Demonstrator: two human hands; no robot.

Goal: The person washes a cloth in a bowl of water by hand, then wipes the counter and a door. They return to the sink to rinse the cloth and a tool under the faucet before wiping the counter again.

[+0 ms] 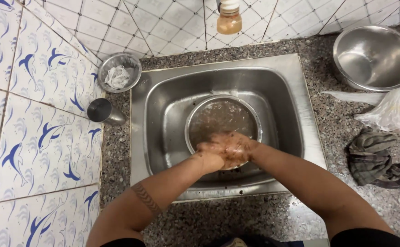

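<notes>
Hands met over the near rim of a round steel bowl (222, 120) that sat in the sink (296, 114). The left hand (210, 160) was curled shut against the right hand (233, 147), whose fingers lay together over it; both were smeared with wet brown pulp. Whether anything was clamped between the palms could not be told. Murky brown water with dark specks filled the bowl. On the granite counter (328, 123) to the left stood a small dish (119, 72) with something white in it, and a steel cup (104, 111) lay beside it. To the right sat an empty steel basin (375, 57), a clear plastic bag (392, 107) and a crumpled dark cloth (376, 158). A bottle (229, 17) stood by the tiled wall behind the sink.
</notes>
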